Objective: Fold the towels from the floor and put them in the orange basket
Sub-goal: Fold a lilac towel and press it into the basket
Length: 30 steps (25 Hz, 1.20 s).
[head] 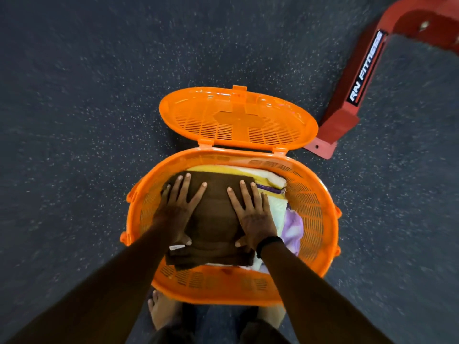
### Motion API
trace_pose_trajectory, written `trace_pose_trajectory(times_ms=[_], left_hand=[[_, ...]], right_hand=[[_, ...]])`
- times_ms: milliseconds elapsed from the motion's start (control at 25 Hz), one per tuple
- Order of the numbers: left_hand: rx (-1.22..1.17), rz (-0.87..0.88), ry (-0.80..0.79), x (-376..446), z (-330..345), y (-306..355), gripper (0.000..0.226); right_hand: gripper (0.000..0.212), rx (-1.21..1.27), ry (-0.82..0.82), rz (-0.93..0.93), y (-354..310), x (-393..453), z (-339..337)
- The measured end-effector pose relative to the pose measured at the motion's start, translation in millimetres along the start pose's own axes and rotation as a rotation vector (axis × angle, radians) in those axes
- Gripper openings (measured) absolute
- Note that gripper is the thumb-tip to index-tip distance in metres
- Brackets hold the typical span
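Nearest, two bare feet [162, 312] stand on the dark speckled floor [74, 120], just behind the near rim of the orange basket [320, 209]. Inside it, the left hand [177, 209] and right hand [250, 214] lie flat with fingers straight and spread, each grip open, pressing on a folded brown towel [214, 214]. That towel lies on top of yellow, white and purple towels [293, 227]. Beyond, the basket's slotted lid [236, 117] is hinged open. At far right a red frame [352, 95] labelled "RN FITNESS" rests on the floor.
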State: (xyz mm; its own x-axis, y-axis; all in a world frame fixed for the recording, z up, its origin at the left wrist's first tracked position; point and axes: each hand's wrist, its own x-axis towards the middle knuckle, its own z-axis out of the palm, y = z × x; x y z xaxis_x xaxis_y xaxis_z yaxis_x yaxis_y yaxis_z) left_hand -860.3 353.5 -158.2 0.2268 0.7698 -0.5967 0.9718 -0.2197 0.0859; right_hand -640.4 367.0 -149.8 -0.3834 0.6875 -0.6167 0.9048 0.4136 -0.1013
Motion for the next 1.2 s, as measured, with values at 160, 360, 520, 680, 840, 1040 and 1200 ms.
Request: trace_pose_trajectory(times_ms=[160, 360, 520, 680, 840, 1040, 1200], left_hand=[[-0.048, 0.016, -0.158, -37.4, -87.3, 16.2, 0.134], [-0.183, 0.054, -0.096, -92.8, -275.2, 28.9, 0.119], [-0.189, 0.087, 0.07, -138.3, -443.6, 38.9, 0.118], [-0.257, 0.101, 0.283, -216.0, -615.8, 68.0, 0.11], [-0.382, 0.133, 0.522, -304.0, -751.3, 114.5, 0.102], [-0.514, 0.266, 0.684, -396.8, -870.4, 165.9, 0.093], [-0.522, 0.328, 0.758, -434.3, -924.2, 190.9, 0.089]], right_hand=[[0.121, 0.097, -0.067, -0.014, 4.1, -50.8, -74.8], [0.095, 0.244, 0.071, 0.058, 51.2, -132.7, -245.1], [0.09, 0.334, 0.284, 0.091, 91.9, -208.5, -410.0], [0.083, 0.416, 0.471, 0.13, 113.2, -310.3, -574.2], [0.079, 0.459, 0.605, 0.158, 128.7, -422.6, -698.5], [0.074, 0.467, 0.738, 0.181, 145.1, -561.6, -800.4], [0.078, 0.473, 0.819, 0.203, 153.7, -628.0, -835.2]])
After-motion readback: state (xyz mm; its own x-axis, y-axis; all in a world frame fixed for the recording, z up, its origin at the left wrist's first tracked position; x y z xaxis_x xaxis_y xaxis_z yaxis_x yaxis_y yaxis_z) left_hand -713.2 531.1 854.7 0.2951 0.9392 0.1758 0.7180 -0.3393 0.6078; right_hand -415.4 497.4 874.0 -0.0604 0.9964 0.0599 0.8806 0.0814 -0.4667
